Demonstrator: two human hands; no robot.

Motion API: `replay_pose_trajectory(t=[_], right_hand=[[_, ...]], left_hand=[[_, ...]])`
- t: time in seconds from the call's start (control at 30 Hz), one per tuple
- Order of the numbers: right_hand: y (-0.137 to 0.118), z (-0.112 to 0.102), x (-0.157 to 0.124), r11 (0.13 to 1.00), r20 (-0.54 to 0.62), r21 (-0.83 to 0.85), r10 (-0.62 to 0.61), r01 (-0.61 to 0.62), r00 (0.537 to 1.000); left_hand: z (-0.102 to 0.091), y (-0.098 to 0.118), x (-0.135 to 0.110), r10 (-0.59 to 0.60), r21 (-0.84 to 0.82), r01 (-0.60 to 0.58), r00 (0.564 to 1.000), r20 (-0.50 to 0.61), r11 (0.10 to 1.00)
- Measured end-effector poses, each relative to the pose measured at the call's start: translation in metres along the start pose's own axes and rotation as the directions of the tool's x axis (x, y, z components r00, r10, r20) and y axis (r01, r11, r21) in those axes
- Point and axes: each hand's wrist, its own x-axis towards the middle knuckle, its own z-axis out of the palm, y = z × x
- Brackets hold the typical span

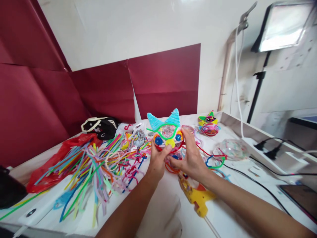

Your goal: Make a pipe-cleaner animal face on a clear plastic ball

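Note:
Between my two hands, above the table, is a cat-face craft (169, 131) with blue pipe-cleaner ears, a green outline, blue-and-orange eyes and a yellow nose. My left hand (158, 155) grips its left side, the thumb lying by the nose. My right hand (192, 155) pinches the right side and lower edge. Below the hands lies a yellow glue gun (196, 195), its nozzle toward the craft. Some coloured pieces just behind the fingers are partly hidden.
Many loose pipe cleaners (99, 172) spread over the left, partly on a red plastic bag (42, 177). A black pouch (104, 128) stands behind. Finished-looking crafts (209, 124), a clear plastic bag (231, 149), a power strip (272, 158) with cables and a phone (300, 198) are at right.

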Motion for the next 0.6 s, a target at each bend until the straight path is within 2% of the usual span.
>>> replay_pose_trajectory(t=[0.13,0.3,0.47,0.6], right_hand=[[-0.003,-0.008,0.006,0.996,0.038,0.081,-0.043,0.04,0.998],[0.0,-0.017,0.013,0.991,0.057,0.13,0.01,-0.018,0.998],[0.003,-0.019,0.015,0.991,0.078,0.128,0.036,-0.046,0.996],[0.004,-0.016,0.009,0.996,0.165,0.087,-0.038,0.024,0.986]], left_hand=[[-0.01,0.001,0.001,-0.015,-0.042,0.015,1.0,-0.006,0.999],[-0.025,0.003,0.011,0.087,-0.103,-0.088,0.996,-0.011,0.991],[-0.05,0.0,0.026,0.09,-0.1,-0.1,0.991,-0.1,0.99],[-0.066,-0.005,0.034,0.093,-0.088,-0.108,0.982,-0.162,0.99]])
